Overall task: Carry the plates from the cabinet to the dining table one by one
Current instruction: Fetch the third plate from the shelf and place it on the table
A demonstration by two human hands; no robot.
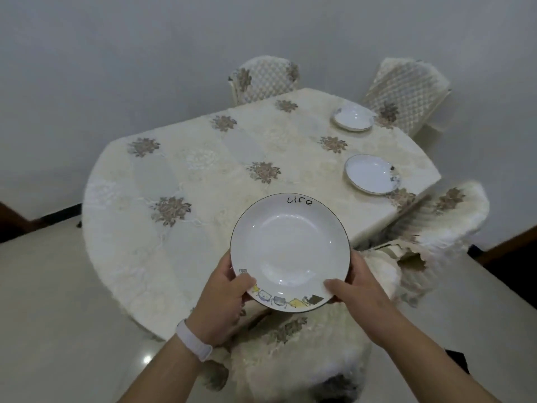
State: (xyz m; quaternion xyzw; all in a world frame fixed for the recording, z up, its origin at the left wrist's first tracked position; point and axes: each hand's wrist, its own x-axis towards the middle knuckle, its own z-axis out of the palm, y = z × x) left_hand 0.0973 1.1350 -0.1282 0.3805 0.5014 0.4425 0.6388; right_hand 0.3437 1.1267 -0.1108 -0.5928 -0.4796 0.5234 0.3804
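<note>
Left hand (223,298) and right hand (357,289) grip the plate (290,251) at lower centre of the frame, thumbs curled over opposite sides of its near rim, fingers hidden beneath. It hangs over the near edge of the dining table (174,199). Expect a stiff, glazed, slippery, breakable item of moderate weight: support it under the rim, lower flat.
</note>
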